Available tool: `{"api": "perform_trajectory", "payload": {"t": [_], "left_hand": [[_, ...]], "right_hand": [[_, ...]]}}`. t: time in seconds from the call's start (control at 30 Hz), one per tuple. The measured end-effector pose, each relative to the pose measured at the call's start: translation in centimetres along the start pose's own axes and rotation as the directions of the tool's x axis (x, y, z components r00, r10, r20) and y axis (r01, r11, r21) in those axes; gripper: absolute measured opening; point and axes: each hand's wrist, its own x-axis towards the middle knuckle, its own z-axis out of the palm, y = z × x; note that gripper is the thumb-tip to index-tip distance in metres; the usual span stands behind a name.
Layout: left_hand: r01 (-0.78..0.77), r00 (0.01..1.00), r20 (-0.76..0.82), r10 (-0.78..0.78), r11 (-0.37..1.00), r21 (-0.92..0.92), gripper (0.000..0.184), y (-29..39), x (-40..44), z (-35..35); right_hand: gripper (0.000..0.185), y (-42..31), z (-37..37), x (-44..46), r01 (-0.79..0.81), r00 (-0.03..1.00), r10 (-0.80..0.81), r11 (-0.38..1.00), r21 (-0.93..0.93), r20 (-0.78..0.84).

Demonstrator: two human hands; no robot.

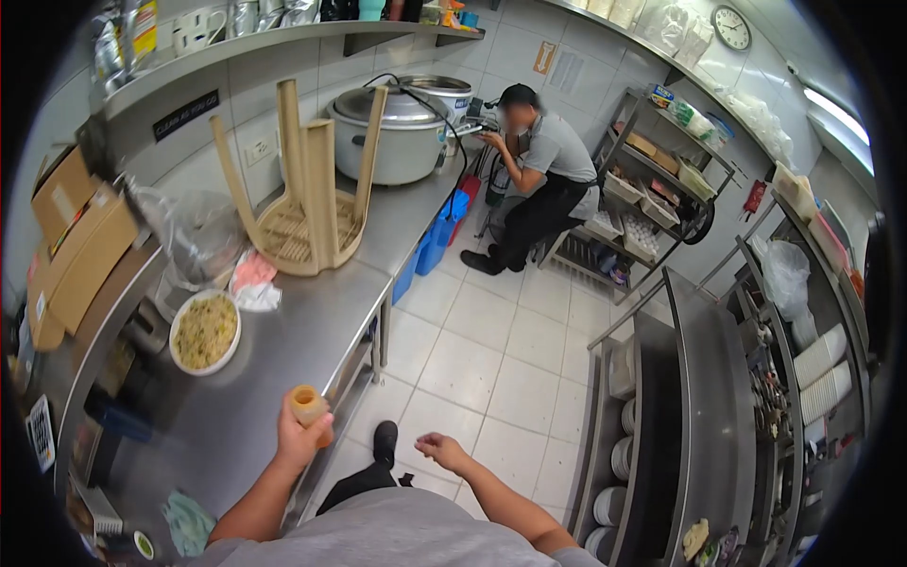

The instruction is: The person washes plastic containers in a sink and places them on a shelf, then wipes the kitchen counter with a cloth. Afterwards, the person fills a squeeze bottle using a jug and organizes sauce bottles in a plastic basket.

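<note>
My left hand [298, 437] is wrapped around a squeeze bottle [309, 406] at the near edge of the steel counter. Its top is uncapped, with orange residue inside the mouth. My right hand [444, 452] hangs over the tiled floor, apart from the bottle, its fingers loosely bent and nothing visible in them. On the counter, beyond the bottle and to the left, stands a white bowl of fried rice [205, 333]. A pink and white cloth or wrapper [255, 282] lies just behind that bowl.
An upturned beige plastic stool [316, 189] rests on the steel counter [283, 350], near a large rice cooker [389, 142]. A co-worker [548, 161] bends forward beyond the counter's far end. Shelving with stacked dishes [614, 472] lines the right. A green cloth [189, 522] lies near my left arm.
</note>
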Motion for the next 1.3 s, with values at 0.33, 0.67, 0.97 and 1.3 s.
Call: {"api": "perform_trajectory", "payload": {"t": [0.33,0.67,0.97,1.3], "left_hand": [[-0.158,0.958,0.272,0.09,0.958,0.238,0.057,-4.2,27.2,13.1],[-0.174,0.985,0.071,0.159,0.889,0.424,0.057,-12.1,49.6,22.5],[0.075,0.954,-0.294,0.051,0.912,0.403,0.057,-15.5,60.1,26.3],[0.213,0.938,-0.34,-0.067,0.886,0.412,0.07,-17.3,63.6,25.3]], "right_hand": [[0.028,13.8,-14.5,4.3,-0.398,0.912,0.298,0.811,-0.428,-0.284],[0.037,-11.4,-38.6,35.0,-0.024,0.92,-0.12,0.933,-0.359,-0.373],[0.03,-55.6,-45.0,48.1,0.905,0.425,-0.903,0.425,-0.012,0.059],[0.055,-77.8,-45.3,55.9,0.979,-0.199,-0.893,-0.199,-0.041,-0.404]]}}
